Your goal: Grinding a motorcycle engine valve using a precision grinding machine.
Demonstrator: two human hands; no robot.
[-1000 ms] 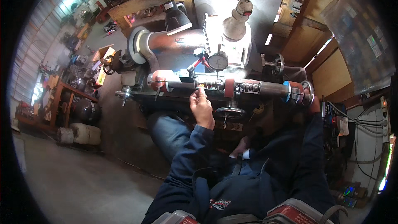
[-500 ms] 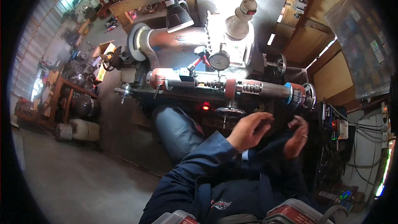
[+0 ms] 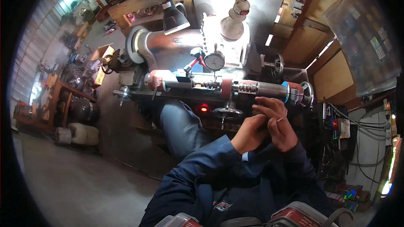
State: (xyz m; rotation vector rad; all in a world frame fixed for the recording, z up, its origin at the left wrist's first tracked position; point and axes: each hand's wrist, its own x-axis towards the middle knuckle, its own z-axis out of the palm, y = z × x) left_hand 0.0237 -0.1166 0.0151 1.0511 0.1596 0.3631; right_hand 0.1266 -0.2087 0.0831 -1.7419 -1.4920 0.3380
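Bare hands (image 3: pixel 251 133) together near shiny, lobed metal shaft (image 3: pixel 248 87).

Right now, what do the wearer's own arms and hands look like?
Both arms wear long, dark navy sleeves reaching the wrists. The left hand and right hand are ungloved; a thin, pale ring shows on the right.

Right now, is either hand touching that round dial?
No: the left hand and right hand are close together, apart from the round dial.

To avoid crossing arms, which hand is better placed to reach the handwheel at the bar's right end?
Probably the right hand: nearer that handwheel, while the left hand lies farther left.
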